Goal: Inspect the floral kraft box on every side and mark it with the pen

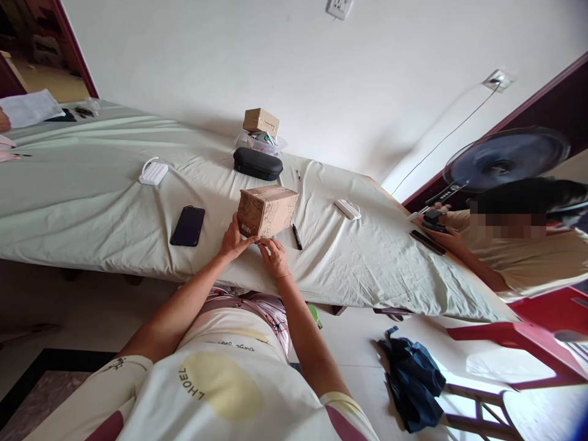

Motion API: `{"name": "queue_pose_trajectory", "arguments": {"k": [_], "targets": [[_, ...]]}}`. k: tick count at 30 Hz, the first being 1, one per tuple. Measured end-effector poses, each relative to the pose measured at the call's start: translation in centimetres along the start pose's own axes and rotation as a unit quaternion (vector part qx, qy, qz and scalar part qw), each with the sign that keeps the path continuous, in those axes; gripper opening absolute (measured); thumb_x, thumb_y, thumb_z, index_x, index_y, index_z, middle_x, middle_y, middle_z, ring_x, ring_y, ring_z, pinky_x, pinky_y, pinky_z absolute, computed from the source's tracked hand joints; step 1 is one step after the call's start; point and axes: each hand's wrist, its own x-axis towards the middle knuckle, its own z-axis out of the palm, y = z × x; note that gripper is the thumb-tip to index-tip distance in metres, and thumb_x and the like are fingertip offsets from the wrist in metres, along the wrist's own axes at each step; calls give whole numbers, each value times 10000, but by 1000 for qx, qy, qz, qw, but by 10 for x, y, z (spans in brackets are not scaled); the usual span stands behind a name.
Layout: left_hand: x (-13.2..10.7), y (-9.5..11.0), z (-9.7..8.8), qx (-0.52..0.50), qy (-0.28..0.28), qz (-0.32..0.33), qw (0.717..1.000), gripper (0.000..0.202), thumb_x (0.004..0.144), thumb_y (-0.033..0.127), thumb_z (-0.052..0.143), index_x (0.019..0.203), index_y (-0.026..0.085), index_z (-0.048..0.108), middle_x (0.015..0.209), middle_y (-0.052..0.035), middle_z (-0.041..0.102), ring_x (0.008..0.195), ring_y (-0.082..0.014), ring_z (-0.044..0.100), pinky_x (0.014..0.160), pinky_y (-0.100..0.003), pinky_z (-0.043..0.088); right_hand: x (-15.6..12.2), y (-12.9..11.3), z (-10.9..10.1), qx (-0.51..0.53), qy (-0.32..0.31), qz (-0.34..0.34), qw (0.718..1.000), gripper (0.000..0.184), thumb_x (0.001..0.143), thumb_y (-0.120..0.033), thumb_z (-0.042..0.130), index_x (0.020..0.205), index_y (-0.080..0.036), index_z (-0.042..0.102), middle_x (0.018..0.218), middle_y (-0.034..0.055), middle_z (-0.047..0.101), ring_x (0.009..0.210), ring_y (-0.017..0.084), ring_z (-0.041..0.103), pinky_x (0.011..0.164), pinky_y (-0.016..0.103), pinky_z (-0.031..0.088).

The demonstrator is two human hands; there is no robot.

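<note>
the box [270, 211] sits on the table [110, 220], just beyond the fingers. the left hand [234, 241] curves part-open against its left side; the right hand [274, 258] bunches its fingertips by the near lower corner. whether either grips anything, i cannot tell.

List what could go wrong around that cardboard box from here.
1. The left hand and right hand are both at the near lower corner of the cardboard box, so a tug there might swivel it.
2. The black pen lies close beside the box; a nudge could roll it.
3. The black case sits just behind; pushing the box back may bump it.
</note>
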Motion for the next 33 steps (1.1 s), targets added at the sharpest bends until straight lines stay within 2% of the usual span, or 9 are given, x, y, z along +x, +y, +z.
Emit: {"name": "queue_pose_trajectory", "arguments": {"k": [3, 5, 8, 13, 19, 24, 30, 33], "targets": [[0, -3, 2, 21, -18, -15, 1000, 1379, 633, 753, 857, 1650, 98, 194, 1569, -318, 422, 1520, -477, 402, 1223, -586, 368, -1, 3, 2, -15, -29, 2, 999, 186, 1069, -326, 563, 1022, -220, 708, 956, 80, 746, 899, 195, 695, 829, 305, 567], [0, -5, 3, 7, -30, -9, 999, 1456, 607, 764, 871, 1675, 116, 122, 1595, -316, 373, 1547, -475, 359, 1240, -591, 345, -2, 4, 2, -19, -36, -3, 999, 182, 1066, -322, 565, 997, -217, 695, 945, 79, 732, 887, 195, 686, 802, 296, 560], [0, -6, 2, -16, -44, -5, 999, 1499, 572, 774, 893, 1693, 191, 85, 1637, -289, 304, 1572, -475, 313, 1242, -597, 343, -2, 3, 2, -20, -34, -7, 999, 200, 1074, -306, 535, 970, -216, 680, 952, 82, 718, 872, 191, 674, 783, 287, 553], [-1, -6, 1, -24, -52, -6, 998, 1523, 531, 751, 928, 1693, 206, 108, 1617, -284, 321, 1550, -492, 345, 1204, -602, 396, -2, 2, 0, -8, -22, -1, 1000, 193, 1077, -293, 523, 974, -223, 671, 955, 76, 709, 868, 183, 671, 790, 284, 558], [-3, -6, 0, -6, -12, 22, 1000, 1341, 613, 655, 927, 1663, 214, 218, 1553, -245, 435, 1487, -455, 450, 1180, -579, 439, -1, 2, 1, 12, 0, 6, 1000, 201, 1085, -342, 542, 979, -226, 666, 942, 55, 704, 823, 162, 666, 783, 278, 566], [-4, -3, -2, -12, -13, 24, 1000, 1234, 661, 556, 893, 1653, 199, 252, 1540, -234, 463, 1445, -422, 501, 1146, -547, 485, -1, 2, -2, -5, 29, 26, 999, 242, 1064, -424, 588, 1008, -227, 717, 988, 72, 698, 917, 189, 680, 834, 308, 576], [-2, -2, -6, -105, -33, -21, 994, 1074, 741, 543, 779, 1647, 200, 316, 1556, -213, 472, 1382, -384, 556, 1064, -504, 552, -2, 12, -13, -16, 102, 101, 990, 211, 1036, -408, 624, 1063, -242, 751, 1069, 92, 674, 1026, 227, 658, 959, 401, 569], [1, -3, -9, -140, -37, -39, 989, 952, 801, 548, 705, 1625, 199, 377, 1541, -183, 515, 1371, -352, 571, 1112, -487, 525, -4, 18, -16, -27, 153, 152, 976, 233, 1005, -437, 656, 1078, -243, 762, 1148, 112, 644, 1113, 263, 630, 1033, 486, 536]]}}
